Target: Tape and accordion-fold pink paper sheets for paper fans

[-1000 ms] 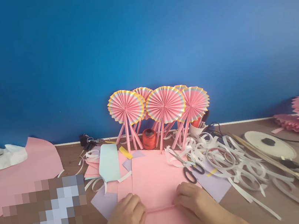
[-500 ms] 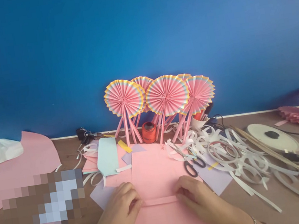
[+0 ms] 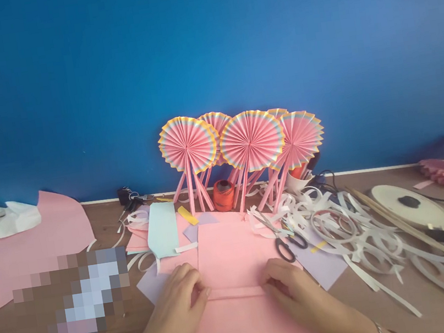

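Head view: the pink sheet (image 3: 229,254) lay at the near edge of the wooden surface (image 3: 434,301). Scissors (image 3: 290,245) and white strips (image 3: 338,221) lay just beside its right edge, with paper fans (image 3: 249,140) and an orange spool (image 3: 223,195) along the far edge. The left hand (image 3: 180,306) and right hand (image 3: 295,294) each pinched one end of the sheet's narrow fold (image 3: 235,292), knuckles hiding its tips. Compared with half a second earlier, both hands had stayed at those ends.
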Demonstrator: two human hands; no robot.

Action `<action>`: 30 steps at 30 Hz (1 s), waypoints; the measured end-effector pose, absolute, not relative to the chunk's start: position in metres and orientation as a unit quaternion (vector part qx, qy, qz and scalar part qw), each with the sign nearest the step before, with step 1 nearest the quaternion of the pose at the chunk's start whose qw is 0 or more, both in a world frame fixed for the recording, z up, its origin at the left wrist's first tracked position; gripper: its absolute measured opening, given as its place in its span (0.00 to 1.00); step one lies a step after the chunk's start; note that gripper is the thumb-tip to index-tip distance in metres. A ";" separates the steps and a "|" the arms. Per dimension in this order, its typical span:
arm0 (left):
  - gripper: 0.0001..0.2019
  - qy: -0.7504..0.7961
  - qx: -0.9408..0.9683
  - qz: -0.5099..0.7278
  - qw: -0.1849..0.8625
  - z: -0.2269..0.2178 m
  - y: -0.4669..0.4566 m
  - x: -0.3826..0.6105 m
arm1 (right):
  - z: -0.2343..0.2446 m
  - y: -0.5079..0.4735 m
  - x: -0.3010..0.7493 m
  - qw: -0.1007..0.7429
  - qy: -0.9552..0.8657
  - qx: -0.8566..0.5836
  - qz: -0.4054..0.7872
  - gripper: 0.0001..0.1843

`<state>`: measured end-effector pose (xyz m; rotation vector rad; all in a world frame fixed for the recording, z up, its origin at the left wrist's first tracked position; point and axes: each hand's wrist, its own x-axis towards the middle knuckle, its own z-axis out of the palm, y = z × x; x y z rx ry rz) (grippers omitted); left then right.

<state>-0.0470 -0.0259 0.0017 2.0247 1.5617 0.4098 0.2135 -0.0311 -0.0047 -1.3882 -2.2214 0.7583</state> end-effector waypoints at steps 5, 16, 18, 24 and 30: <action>0.06 0.578 0.754 0.144 0.276 0.000 -0.026 -0.046 | -0.007 -0.033 0.213 0.197 -0.798 -0.502 0.270 0.12; 0.07 0.574 0.768 0.124 0.253 0.000 -0.027 -0.046 | -0.002 -0.033 0.210 0.162 -0.794 -0.521 0.268 0.12; 0.07 0.573 0.776 0.114 0.238 0.002 -0.028 -0.045 | -0.002 -0.033 0.209 0.157 -0.797 -0.523 0.258 0.12; 0.07 0.543 0.818 0.107 0.156 0.001 -0.032 -0.044 | -0.006 -0.034 0.210 0.138 -0.817 -0.518 0.213 0.11; 0.33 0.384 0.915 0.124 0.005 -0.013 -0.034 -0.041 | -0.008 -0.040 0.208 0.126 -0.886 -0.440 0.078 0.17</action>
